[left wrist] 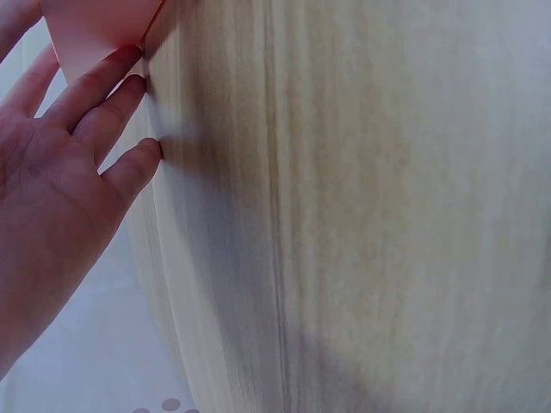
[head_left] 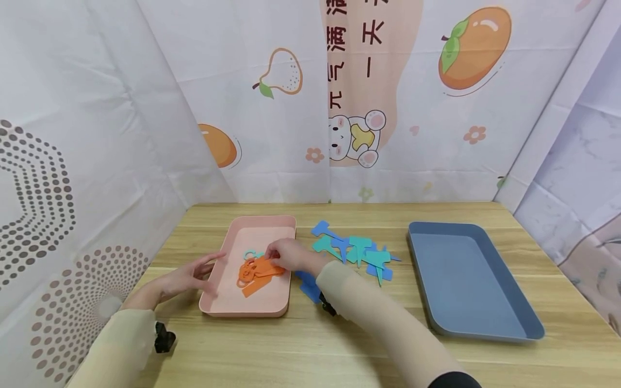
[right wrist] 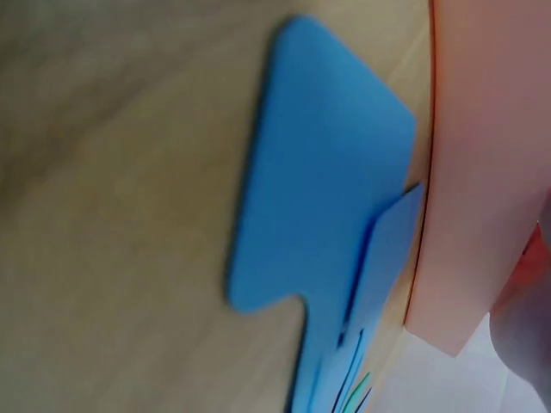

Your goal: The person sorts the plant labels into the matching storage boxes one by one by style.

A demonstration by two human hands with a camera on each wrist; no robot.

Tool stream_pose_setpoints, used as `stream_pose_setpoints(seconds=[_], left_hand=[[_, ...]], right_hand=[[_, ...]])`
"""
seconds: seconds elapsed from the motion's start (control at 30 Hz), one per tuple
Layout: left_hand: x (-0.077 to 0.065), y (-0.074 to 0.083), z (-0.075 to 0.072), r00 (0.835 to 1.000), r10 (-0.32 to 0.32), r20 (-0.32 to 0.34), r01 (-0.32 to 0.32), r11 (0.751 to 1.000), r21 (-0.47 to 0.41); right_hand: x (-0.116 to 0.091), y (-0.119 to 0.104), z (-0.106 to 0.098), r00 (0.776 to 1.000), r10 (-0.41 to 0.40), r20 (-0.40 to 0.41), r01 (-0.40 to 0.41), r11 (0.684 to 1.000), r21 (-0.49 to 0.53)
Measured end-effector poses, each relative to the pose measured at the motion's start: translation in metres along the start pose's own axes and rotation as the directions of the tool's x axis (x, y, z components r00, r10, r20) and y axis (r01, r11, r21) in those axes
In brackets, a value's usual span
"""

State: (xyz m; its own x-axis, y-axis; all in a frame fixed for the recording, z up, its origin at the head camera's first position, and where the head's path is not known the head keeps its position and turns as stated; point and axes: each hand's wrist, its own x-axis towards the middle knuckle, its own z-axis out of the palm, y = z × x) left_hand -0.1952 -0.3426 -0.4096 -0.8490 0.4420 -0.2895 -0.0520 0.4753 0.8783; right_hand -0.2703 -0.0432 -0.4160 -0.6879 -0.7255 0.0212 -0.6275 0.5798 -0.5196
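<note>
In the head view, a pink tray stands at the left of the table with several orange pieces and a small teal ring-shaped piece in it. My right hand reaches over its right wall, bent fingers pinching an orange T-shaped plant label; the fingertips are partly hidden. At the tray's left wall rests my left hand, fingers spread and holding nothing. The left wrist view shows these fingers along the tray's edge. Blue T-shaped labels lie beside the tray, under my right forearm.
Several blue and teal T-shaped plant labels lie overlapped mid-table, right of the pink tray. A blue-grey tray stands at the right. Behind the wooden table hangs a printed curtain.
</note>
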Motion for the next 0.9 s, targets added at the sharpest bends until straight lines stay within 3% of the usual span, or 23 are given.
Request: stream_pose_setpoints(seconds=[0.13, 0.3, 0.43, 0.7, 0.9], left_hand=[[0.001, 0.000, 0.001, 1.000, 0.001, -0.003, -0.001, 1.000, -0.002], [0.001, 0.000, 0.001, 1.000, 0.002, 0.002, -0.002, 1.000, -0.014], [0.000, 0.000, 0.001, 1.000, 0.005, 0.006, -0.005, 1.000, -0.019], [0.000, 0.002, 0.001, 1.000, -0.006, 0.008, 0.006, 1.000, -0.007], [0.000, 0.002, 0.001, 1.000, -0.009, 0.008, 0.009, 1.000, -0.015]], right_hand=[[-0.001, 0.001, 0.001, 0.999, -0.023, -0.034, 0.022, 0.999, -0.031], [-0.005, 0.000, -0.005, 0.996, -0.053, -0.075, 0.064, 0.986, 0.154], [-0.013, -0.002, -0.019, 0.991, -0.092, -0.092, 0.111, 0.967, 0.230], [-0.045, 0.002, -0.063, 0.993, -0.114, -0.041, 0.120, 0.974, 0.190], [-0.079, 0.025, -0.090, 0.979, -0.202, -0.037, 0.205, 0.975, 0.085]])
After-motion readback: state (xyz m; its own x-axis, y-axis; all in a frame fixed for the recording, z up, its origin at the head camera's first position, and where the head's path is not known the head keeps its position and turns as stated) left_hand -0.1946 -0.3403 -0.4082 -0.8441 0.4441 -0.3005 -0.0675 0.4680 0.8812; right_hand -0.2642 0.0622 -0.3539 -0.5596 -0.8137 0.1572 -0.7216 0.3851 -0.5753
